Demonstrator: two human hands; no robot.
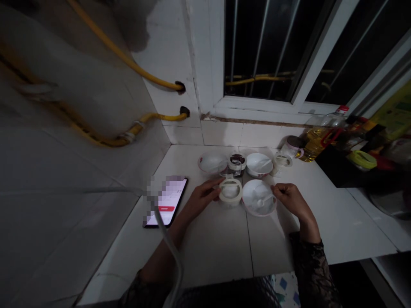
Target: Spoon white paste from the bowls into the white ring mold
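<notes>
A small jar (230, 192) with a pale rim and its clear lid flipped up stands on the counter. My left hand (205, 194) holds its left side, fingers and thumb against the wall. Just right of the jar sits a shallow white bowl (255, 188) with a white spoon (261, 203) resting inside. The fingers of my right hand (289, 197) are closed in a pinch at the spoon's handle end, over the bowl's right rim. The contents of the jar look whitish but are hard to make out.
Behind stand a white bowl (210, 161), a jar of dark contents (237, 160), another bowl with a spoon (258, 161) and a pale jar (282, 161). A lit phone (170, 203) lies left, a cable (168, 244) crossing before it. An oil bottle (316, 139) stands back right.
</notes>
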